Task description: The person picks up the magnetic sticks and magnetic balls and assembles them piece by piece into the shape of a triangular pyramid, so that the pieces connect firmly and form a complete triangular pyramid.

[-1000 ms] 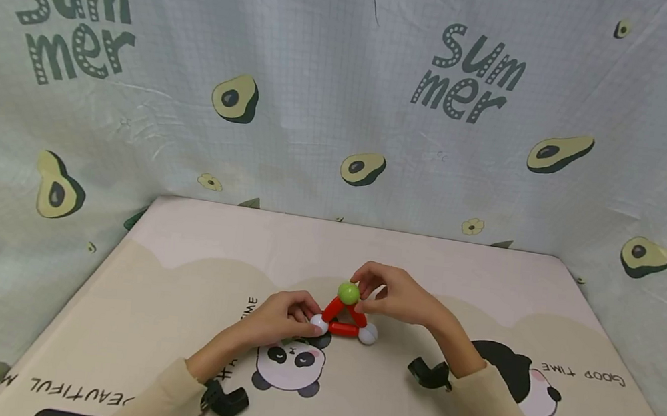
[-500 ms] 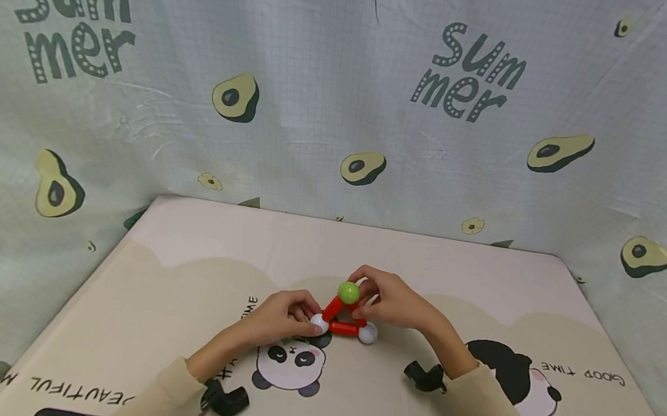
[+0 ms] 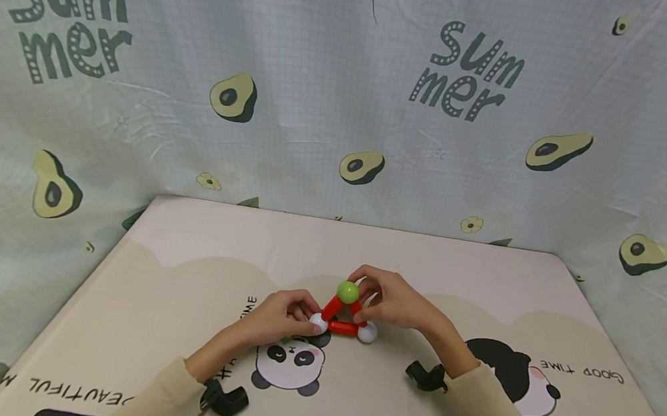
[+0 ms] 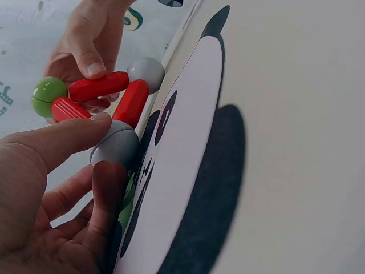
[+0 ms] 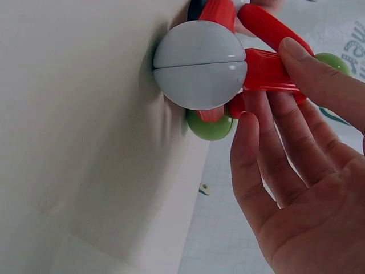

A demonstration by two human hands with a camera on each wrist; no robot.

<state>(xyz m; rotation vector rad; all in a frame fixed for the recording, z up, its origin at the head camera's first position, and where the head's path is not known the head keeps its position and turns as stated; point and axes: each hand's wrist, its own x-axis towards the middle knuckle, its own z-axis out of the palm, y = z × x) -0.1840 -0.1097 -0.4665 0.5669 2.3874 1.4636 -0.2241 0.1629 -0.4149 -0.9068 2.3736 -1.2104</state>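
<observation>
A small frame of red rods (image 3: 343, 328) and balls stands on the table, with a green ball (image 3: 348, 292) at its top. The left hand (image 3: 279, 315) pinches the left grey-white ball (image 4: 117, 145) between thumb and fingertip, low at the tabletop. On the other side, the right hand (image 3: 399, 300) grips the slanting red rod (image 5: 265, 69) that joins the top ball to the right grey-white ball (image 3: 367, 332); its thumb lies along the rod. A second green ball (image 5: 211, 127) shows low behind the frame in the right wrist view, hidden from the head view.
The table cover (image 3: 189, 328) has a printed panda (image 3: 289, 364) just in front of the frame and a dark-and-white animal print (image 3: 510, 376) at right. A cloth with avocado prints (image 3: 297, 84) hangs behind. Black wrist mounts (image 3: 226, 400) sit at both cuffs.
The right hand has shifted slightly left and down, its fingers closing in behind the green top ball and right rod. The left hand and the frame have stayed in place.
</observation>
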